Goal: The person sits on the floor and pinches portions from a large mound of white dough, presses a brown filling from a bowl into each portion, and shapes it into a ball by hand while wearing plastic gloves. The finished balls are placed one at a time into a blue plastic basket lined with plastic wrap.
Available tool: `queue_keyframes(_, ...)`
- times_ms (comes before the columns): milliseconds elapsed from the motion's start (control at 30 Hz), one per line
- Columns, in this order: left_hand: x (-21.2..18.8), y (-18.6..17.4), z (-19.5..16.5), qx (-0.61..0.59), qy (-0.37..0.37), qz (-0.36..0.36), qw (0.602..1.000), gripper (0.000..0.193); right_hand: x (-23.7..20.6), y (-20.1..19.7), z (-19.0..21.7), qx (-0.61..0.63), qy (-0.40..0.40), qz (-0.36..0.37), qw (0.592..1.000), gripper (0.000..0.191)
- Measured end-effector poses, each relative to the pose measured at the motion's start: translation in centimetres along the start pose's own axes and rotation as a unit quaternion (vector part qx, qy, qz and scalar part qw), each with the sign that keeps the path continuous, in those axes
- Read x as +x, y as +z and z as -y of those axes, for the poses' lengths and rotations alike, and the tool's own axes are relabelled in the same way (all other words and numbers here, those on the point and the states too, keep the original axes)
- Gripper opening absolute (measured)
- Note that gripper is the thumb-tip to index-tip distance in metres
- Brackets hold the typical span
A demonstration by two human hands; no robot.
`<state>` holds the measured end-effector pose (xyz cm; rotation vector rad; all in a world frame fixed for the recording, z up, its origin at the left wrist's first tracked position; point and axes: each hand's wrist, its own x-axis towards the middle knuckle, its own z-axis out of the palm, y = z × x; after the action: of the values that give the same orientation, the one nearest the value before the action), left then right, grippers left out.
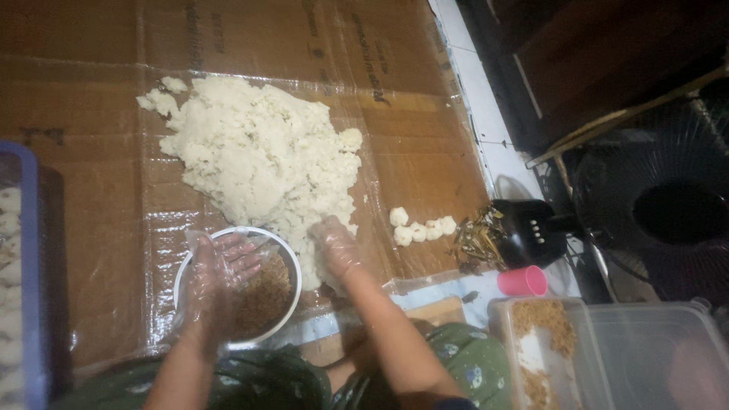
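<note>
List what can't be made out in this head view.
- Left hand: over the bowl; blur and a plastic glove hide whether it grips any brown filling.
- Right hand: pressed on the white pile; its fingertips sink out of sight.
- Blue tray: cut off by the left edge.
- Clear tub: cut off by the bottom edge, contents blurred.
- Small heap by the fan base: too small to identify.

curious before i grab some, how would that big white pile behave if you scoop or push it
The white pile looks clumpy and soft, so it would likely tear off in lumps rather than slide whole. It probably sticks: both the right hand and left hand wear plastic gloves. The small balls suggest it holds shape.
</note>
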<state>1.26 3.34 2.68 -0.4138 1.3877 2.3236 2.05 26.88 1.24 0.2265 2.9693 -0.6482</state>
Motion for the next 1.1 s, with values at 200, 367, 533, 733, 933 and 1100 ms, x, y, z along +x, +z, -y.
queue_keyframes(200, -0.5, 0.4, -0.3, 0.011, 0.003, -0.005, 1.000, 0.071, 1.1, 0.8, 0.2, -0.046, 0.019, 0.025, 0.998, 0.025)
queue_keyframes(367, -0.7, 0.7, -1.0, 0.008, -0.011, -0.018, 1.000, 0.070, 2.3, 3.1, -1.5, 0.110, 0.090, -0.113, 0.983, 0.022)
queue_keyframes(533, -0.4, 0.5, -0.6, 0.012, -0.016, -0.014, 1.000, 0.071, 2.8, 2.0, -7.7, 0.614, 0.211, 0.062, 0.758, 0.035)
queue_keyframes(733, 0.7, 0.0, 0.0, -0.022, -0.019, -0.010, 1.000, 0.070, 2.7, 0.6, -8.1, 0.756, 0.169, 0.030, 0.632, 0.028)
queue_keyframes(933, -0.6, -0.2, -0.3, 0.014, 0.052, 0.017, 0.998, 0.072, 1.3, -8.1, -3.1, 0.803, 0.174, -0.022, 0.569, 0.025)
queue_keyframes(1100, -0.8, 0.2, -0.7, -0.008, 0.024, 0.016, 1.000, 0.073, -1.0, -7.4, -0.4, 0.488, 0.205, 0.008, 0.849, 0.016)
